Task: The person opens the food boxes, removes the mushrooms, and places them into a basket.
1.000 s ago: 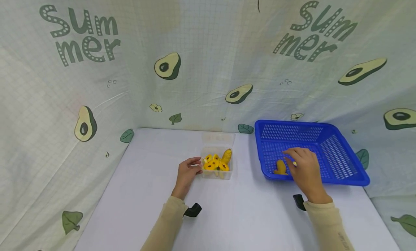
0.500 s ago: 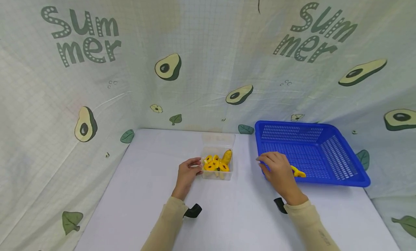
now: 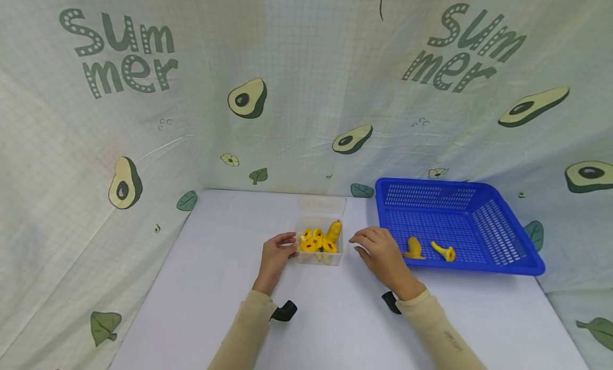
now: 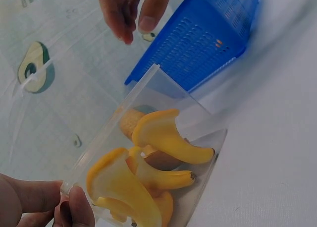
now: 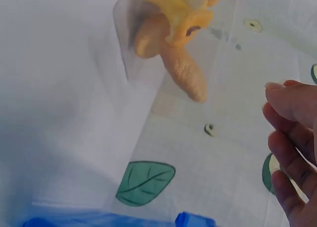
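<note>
A clear plastic box on the white table holds several yellow, flared, banana-like pieces and a bumpy tan piece. My left hand is at the box's left side; in the left wrist view its thumb and finger pinch a small clear tab on the rim. My right hand hovers between the box and the blue basket, fingers loosely bent and nothing in them. Inside the basket lie a brownish-yellow piece and a yellow flared piece, apart from each other.
The box's clear lid lies folded back behind it. A printed cloth hangs as a wall behind and beside the white table. The basket stands against that cloth at the right.
My right hand has moved left out of the basket toward the box, leaving the yellow flared piece in the basket. The left hand has stayed at the box.
</note>
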The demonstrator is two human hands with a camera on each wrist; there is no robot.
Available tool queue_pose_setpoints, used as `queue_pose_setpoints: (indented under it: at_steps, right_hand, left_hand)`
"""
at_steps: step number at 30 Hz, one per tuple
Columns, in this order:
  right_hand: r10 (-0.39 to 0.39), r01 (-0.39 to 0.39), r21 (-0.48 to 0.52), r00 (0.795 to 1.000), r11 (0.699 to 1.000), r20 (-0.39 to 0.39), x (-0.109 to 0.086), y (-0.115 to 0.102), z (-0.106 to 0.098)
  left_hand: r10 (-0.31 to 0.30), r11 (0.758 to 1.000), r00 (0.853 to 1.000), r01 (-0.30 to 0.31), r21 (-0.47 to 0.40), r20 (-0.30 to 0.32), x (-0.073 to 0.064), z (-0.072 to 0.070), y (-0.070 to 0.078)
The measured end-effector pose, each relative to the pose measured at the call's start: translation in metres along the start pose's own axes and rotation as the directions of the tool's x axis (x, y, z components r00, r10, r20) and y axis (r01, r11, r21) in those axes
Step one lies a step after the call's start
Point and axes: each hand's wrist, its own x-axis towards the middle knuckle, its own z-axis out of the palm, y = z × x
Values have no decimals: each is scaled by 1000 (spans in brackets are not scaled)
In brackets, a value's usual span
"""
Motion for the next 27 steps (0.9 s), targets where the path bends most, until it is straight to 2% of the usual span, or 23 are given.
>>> queue_pose_setpoints:
  at_steps: [14, 21, 27]
  right_hand:
    - [-61, 57, 60, 996, 997, 65, 22, -13, 20]
    - [-89, 84, 54, 992, 995, 95, 31, -17, 26]
    - [-81, 75, 41, 979, 996, 187, 38, -17, 31]
  left_hand:
    - [3, 1000, 1000, -3, -7, -3, 0, 0, 0]
    - [19, 1000, 1000, -19, 1, -3, -3, 1, 1]
    - [17, 1000, 1000, -17, -4, 0, -3, 1, 3]
